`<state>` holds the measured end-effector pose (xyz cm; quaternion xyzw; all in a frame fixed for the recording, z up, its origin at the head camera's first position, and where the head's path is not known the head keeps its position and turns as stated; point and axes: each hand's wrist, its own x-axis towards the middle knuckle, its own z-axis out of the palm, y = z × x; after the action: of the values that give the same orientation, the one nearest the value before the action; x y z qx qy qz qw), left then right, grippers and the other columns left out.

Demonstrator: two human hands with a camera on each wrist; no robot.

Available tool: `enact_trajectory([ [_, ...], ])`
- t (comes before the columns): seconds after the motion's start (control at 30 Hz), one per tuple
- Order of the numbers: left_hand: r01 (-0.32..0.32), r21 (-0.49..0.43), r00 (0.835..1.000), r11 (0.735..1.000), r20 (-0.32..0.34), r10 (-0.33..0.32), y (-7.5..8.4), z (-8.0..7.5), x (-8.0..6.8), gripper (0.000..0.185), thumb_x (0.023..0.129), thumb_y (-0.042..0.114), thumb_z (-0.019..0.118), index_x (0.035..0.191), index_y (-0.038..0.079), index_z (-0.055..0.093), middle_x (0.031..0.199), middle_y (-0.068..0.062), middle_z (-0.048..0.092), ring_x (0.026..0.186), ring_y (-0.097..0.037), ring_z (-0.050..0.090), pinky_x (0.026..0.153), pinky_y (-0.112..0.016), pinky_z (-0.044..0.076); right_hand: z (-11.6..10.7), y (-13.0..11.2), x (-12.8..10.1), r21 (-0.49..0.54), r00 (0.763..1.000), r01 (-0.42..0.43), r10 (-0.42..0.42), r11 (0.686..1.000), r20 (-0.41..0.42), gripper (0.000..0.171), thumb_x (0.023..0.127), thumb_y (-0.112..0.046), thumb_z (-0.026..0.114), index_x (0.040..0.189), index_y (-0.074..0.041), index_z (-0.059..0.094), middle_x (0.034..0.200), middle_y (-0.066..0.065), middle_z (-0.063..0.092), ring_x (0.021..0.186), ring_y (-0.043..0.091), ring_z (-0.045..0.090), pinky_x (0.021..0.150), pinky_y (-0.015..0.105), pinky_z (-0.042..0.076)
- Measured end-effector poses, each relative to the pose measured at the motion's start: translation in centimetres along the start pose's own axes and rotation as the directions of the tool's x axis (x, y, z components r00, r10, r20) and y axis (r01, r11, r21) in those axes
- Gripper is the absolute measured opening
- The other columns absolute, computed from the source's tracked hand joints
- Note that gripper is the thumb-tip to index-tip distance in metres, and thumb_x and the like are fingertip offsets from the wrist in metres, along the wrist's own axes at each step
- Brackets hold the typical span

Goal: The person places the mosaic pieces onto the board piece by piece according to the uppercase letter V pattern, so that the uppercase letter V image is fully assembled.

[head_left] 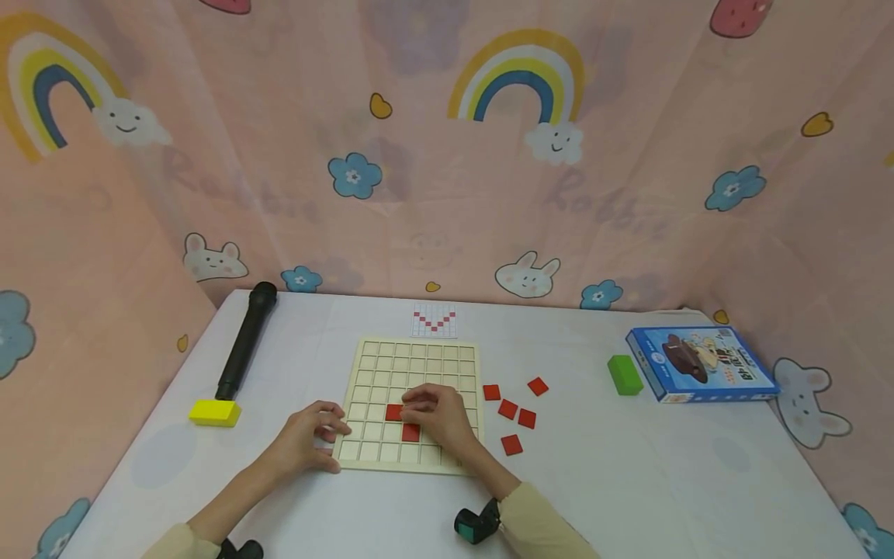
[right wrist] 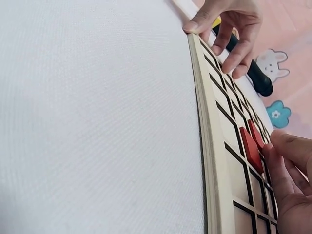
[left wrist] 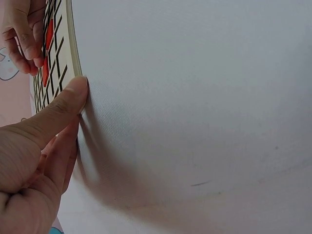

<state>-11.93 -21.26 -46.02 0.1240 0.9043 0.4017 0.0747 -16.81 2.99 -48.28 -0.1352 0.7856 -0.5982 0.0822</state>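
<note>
A pale wooden grid board [head_left: 419, 365] lies in the middle of the white table. My left hand [head_left: 334, 439] holds its front-left corner: the thumb [left wrist: 73, 92] presses the board's edge and the bent fingers [right wrist: 229, 53] rest on top. My right hand [head_left: 414, 402] lies on the board with its bent fingertips [right wrist: 280, 144] on a red tile [head_left: 393, 412] set in a cell. A second red tile [head_left: 410, 432] sits one cell lower and to the right, partly under the hand. Both tiles [right wrist: 249, 146] lie flat in the grid.
Several loose red tiles [head_left: 511, 445] lie right of the board. A pattern card [head_left: 434, 320] lies behind it. A black microphone [head_left: 246, 340] and yellow block [head_left: 214, 412] are at the left. A green block [head_left: 625, 375] and blue box [head_left: 701, 363] are at the right.
</note>
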Motion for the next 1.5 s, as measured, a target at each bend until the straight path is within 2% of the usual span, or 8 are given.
enact_trajectory([
  [0.27, 0.002, -0.007, 1.000, 1.000, 0.003, -0.002, 0.0, 0.1, 0.0, 0.046, 0.051, -0.007, 0.088, 0.093, -0.003, 0.071, 0.112, -0.015, 0.056, 0.080, -0.017, 0.058, 0.070, -0.024, 0.054, -1.0, 0.0, -0.2, 0.010, 0.998, -0.056, 0.056, 0.998, -0.014, 0.021, 0.082, -0.008, 0.075, 0.101, -0.001, 0.069, 0.090, 0.008, 0.071, 0.081, 0.016, 0.069, 0.076, 0.023, 0.053],
  [0.43, 0.016, 0.003, 1.000, 1.000, -0.003, -0.016, 0.1, 0.1, 0.0, 0.046, 0.051, -0.007, 0.088, 0.093, -0.002, 0.071, 0.112, -0.014, 0.057, 0.079, -0.017, 0.058, 0.070, -0.024, 0.054, -3.0, 0.5, -0.6, 0.063, 0.997, -0.069, 0.071, 0.996, -0.030, 0.024, 0.083, -0.008, 0.073, 0.106, -0.002, 0.068, 0.099, 0.010, 0.069, 0.087, 0.018, 0.068, 0.078, 0.022, 0.053],
  [0.67, 0.022, 0.002, 1.000, 1.000, -0.004, -0.022, 0.1, 0.0, -0.1, 0.043, 0.051, -0.005, 0.089, 0.091, 0.000, 0.071, 0.113, -0.015, 0.057, 0.080, -0.017, 0.059, 0.069, -0.024, 0.054, -6.4, 0.8, -1.4, 0.114, 0.986, -0.117, 0.129, 0.987, -0.106, 0.028, 0.081, -0.003, 0.074, 0.108, -0.002, 0.067, 0.107, 0.013, 0.068, 0.093, 0.021, 0.067, 0.080, 0.023, 0.053],
  [0.87, 0.043, 0.006, 0.999, 0.999, -0.008, -0.043, 0.2, 0.1, -0.1, 0.039, 0.051, -0.005, 0.089, 0.085, 0.002, 0.070, 0.114, -0.015, 0.057, 0.080, -0.017, 0.057, 0.069, -0.023, 0.054, -9.4, 1.0, -2.2, 0.064, 0.973, -0.141, 0.150, 0.988, -0.177, 0.030, 0.082, -0.003, 0.074, 0.110, -0.002, 0.066, 0.106, 0.014, 0.069, 0.094, 0.021, 0.067, 0.078, 0.023, 0.053],
  [1.2, 0.024, 0.026, 1.000, 0.999, -0.003, -0.024, 0.1, 0.1, 0.1, 0.037, 0.052, -0.004, 0.089, 0.083, 0.005, 0.069, 0.114, -0.014, 0.056, 0.081, -0.017, 0.057, 0.071, -0.024, 0.054, -14.4, 2.2, -3.3, -0.026, 0.954, -0.186, 0.174, 0.982, -0.242, 0.036, 0.086, -0.012, 0.071, 0.120, -0.003, 0.061, 0.118, 0.016, 0.064, 0.103, 0.024, 0.065, 0.083, 0.022, 0.051],
  [1.4, -0.002, 0.036, 1.000, 0.999, 0.010, 0.001, 0.2, 0.0, 0.0, 0.037, 0.053, -0.002, 0.089, 0.084, 0.004, 0.069, 0.113, -0.015, 0.056, 0.080, -0.017, 0.058, 0.071, -0.026, 0.054, -17.4, 3.5, -3.5, -0.093, 0.951, -0.156, 0.124, 0.983, -0.283, 0.036, 0.088, -0.008, 0.068, 0.122, 0.000, 0.059, 0.119, 0.020, 0.063, 0.105, 0.030, 0.064, 0.081, 0.017, 0.050],
  [1.5, 0.009, 0.036, 1.000, 0.999, 0.010, -0.009, 0.2, 0.0, -0.1, 0.038, 0.052, -0.002, 0.089, 0.083, 0.004, 0.069, 0.113, -0.015, 0.056, 0.080, -0.017, 0.058, 0.071, -0.026, 0.054, -18.3, 4.1, -3.4, -0.144, 0.948, -0.161, 0.112, 0.976, -0.299, 0.035, 0.089, -0.007, 0.067, 0.122, 0.001, 0.059, 0.119, 0.021, 0.062, 0.106, 0.032, 0.062, 0.081, 0.016, 0.050],
])
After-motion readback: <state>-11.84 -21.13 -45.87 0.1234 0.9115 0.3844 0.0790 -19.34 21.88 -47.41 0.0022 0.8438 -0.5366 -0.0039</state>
